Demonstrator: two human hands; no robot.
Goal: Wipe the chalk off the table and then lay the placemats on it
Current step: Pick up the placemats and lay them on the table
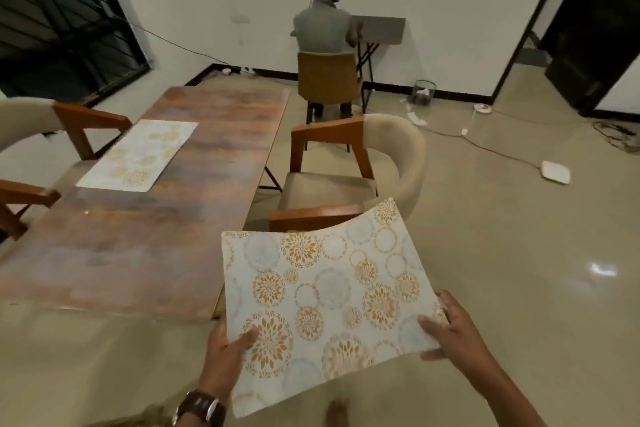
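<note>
Both hands grip a floral placemat [322,291] in the lower centre of the frame: the left hand [227,345] pinches its near-left edge with the thumb on top, and the right hand [446,326] clasps its near-right corner, fingers curled under. It hangs in the air beside the wooden table [145,253], not yet over it, with its far edge curling upward. A second placemat [138,154] already lies flat at the left side of the tabletop, in the middle left of the frame. Pale smudges on the table's surface could be chalk residue or just finish; I cannot tell which. The cushioned armchair [349,180] stands close to the table's right side, so the limp mat might catch on its armrest, or it might land skewed, because it bows between the two grips.
</note>
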